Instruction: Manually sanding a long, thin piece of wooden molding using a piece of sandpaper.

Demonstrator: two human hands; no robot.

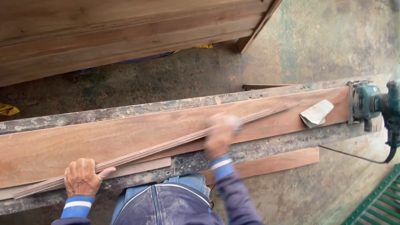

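Strip: long thin wooden strip (158, 148), reddish brown, lies at a slant across the wide plank, its near end low at the left and its far end raised toward the upper right.
Strip surface: narrow, with fine lines running its whole length; dull, no shine.
Left hand: left hand (82, 177) presses flat on the strip near its left end, fingers curled over the top, thumb stretched along the strip's edge; it pins the wood rather than wrapping it.
Right hand: right hand (221, 134) sits on the strip about midway, blurred by motion; it looks closed around something pale, but what it grips cannot be told.
Plank: broad reddish plank (104, 137) lies under the strip, resting on a long worn bench (258, 146) spotted with old paint.
Sandpaper: folded grey-white sheet of sandpaper (316, 113) lies on the plank's right part, well apart from both hands.
Sander: teal power sander (368, 104) stands at the plank's right end, its black cord trailing down to the floor.
Second board: shorter board (271, 163) lies lower, along the bench's near side.
Containers: green slatted crate (377, 204) shows in the lower right corner; its contents are not visible.
Background: large wooden cabinet (125, 33) stands on the concrete floor beyond the bench.
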